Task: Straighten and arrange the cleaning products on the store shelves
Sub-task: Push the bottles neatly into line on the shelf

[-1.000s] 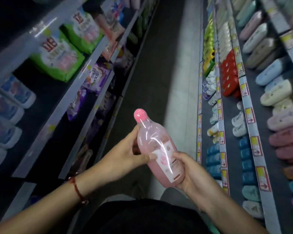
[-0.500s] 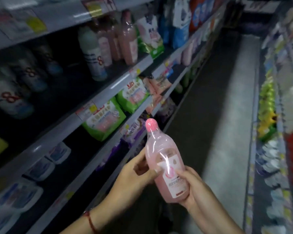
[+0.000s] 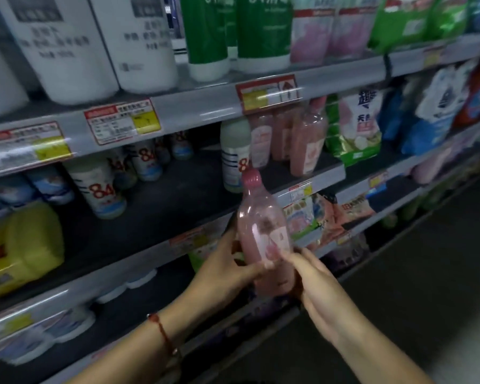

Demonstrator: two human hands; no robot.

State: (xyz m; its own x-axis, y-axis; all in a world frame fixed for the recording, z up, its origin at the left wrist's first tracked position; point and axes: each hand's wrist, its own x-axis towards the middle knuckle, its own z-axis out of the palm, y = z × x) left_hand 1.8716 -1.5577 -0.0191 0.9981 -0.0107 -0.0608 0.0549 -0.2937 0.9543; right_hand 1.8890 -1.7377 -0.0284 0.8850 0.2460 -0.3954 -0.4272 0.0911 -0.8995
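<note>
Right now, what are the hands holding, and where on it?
A pink bottle, upright: left hand grips its lower body, right hand pinches the label area.

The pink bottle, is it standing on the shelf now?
No, the pink bottle is held upright in front of the shelf by the left hand and right hand.

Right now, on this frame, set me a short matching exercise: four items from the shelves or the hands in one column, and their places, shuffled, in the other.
Items:
1. pink bottle
2. yellow jug
3. green bottles
4. red string bracelet

Places:
A. top shelf, upright
B. left wrist
C. held in both hands, cap up, in front of the shelves
D. far left of the middle shelf

Pairs: 1-C, 2-D, 3-A, 4-B
</note>
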